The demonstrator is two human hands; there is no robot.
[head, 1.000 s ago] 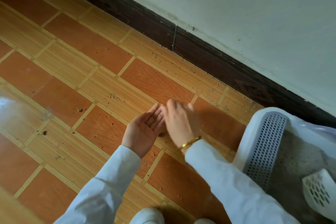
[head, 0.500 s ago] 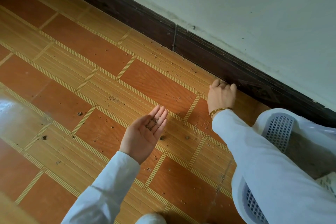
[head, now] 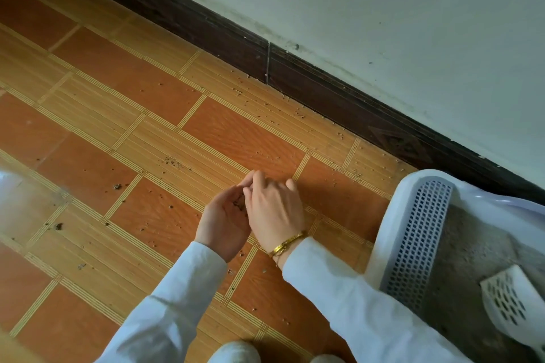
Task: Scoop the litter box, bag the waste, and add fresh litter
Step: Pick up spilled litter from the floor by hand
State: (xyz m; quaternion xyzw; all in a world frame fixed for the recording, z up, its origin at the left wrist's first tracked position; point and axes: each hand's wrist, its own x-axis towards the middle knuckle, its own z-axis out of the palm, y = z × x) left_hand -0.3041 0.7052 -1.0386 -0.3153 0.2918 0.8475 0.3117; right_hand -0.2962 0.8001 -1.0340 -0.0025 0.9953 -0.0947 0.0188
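The left hand (head: 224, 221) is held palm-up just above the floor (head: 124, 132), cupped, its fingers gently curved around a small heap of dark litter grains (head: 239, 204) lying in the palm. The right hand (head: 274, 209) lies back-up right beside it, touching it, with its fingertips meeting the left fingertips over the palm (whether they pinch any grains cannot be told, since the hand's back hides them). A gold bracelet (head: 287, 243) circles the right wrist, and both arms wear white sleeves (head: 177, 303).

Half a second ago the right hand was stretched far out to the dark skirting board (head: 324, 97), fingers bent on the floor there, while the left palm waited flat and open; now the right hand has come back to the left, and the left fingers have curled in more.

The litter box (head: 392, 221) stands at the right, near the wall, grey litter inside and a white slotted scoop (head: 513, 300) resting in it. More grains are scattered over the floor.
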